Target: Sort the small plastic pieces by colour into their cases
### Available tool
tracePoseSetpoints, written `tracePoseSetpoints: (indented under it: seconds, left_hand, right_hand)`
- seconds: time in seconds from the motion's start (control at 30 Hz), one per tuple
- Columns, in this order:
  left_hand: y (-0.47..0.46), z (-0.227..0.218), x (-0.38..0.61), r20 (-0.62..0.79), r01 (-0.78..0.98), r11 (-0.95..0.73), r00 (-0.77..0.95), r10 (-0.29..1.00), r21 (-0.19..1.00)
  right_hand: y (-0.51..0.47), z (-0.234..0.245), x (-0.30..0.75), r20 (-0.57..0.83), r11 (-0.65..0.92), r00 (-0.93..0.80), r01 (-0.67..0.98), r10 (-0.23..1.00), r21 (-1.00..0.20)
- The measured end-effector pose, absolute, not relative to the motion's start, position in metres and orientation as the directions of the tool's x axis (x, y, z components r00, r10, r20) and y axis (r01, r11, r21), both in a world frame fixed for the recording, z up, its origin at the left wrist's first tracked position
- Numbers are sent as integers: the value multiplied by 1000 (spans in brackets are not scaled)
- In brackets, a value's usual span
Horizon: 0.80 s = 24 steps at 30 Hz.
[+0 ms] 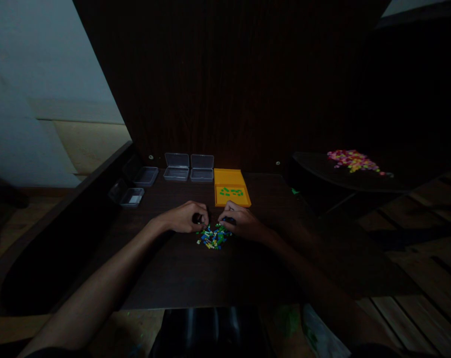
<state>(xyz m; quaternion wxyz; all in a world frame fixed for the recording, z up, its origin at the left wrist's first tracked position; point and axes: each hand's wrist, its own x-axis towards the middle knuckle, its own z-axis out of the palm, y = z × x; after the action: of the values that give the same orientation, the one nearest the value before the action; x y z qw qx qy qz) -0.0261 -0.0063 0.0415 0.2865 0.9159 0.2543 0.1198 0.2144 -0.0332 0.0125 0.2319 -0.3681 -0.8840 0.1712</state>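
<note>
A small heap of tiny coloured pieces [213, 237], green, blue, yellow and white, lies on the dark wooden table [180, 273]. My left hand [184, 218] rests at the heap's left edge with its fingers curled, pinching something I cannot make out. At the heap's right edge, my right hand [241, 221] has its fingers curled down onto the pieces. Just beyond my hands sits an open orange box [230, 191] with a few green pieces in its near half.
Several small clear plastic boxes [176, 167] stand open along the back left of the table. A second pile of pink and yellow pieces [352, 160] lies on a dark surface at the right. A dark wooden panel rises behind the table.
</note>
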Motion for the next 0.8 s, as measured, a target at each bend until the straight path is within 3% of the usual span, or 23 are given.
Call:
tracePoseSetpoints:
  seconds: [0.47, 0.8]
  left_hand:
    - [-2, 40, -30, 75, 413, -700, 830, 553, 583]
    - [-2, 45, -33, 61, 447, -686, 813, 580, 574]
  right_hand:
    - [-36, 24, 214, 169, 582, -626, 543, 761, -605]
    - [-45, 24, 205, 256, 629, -598, 578, 760, -519]
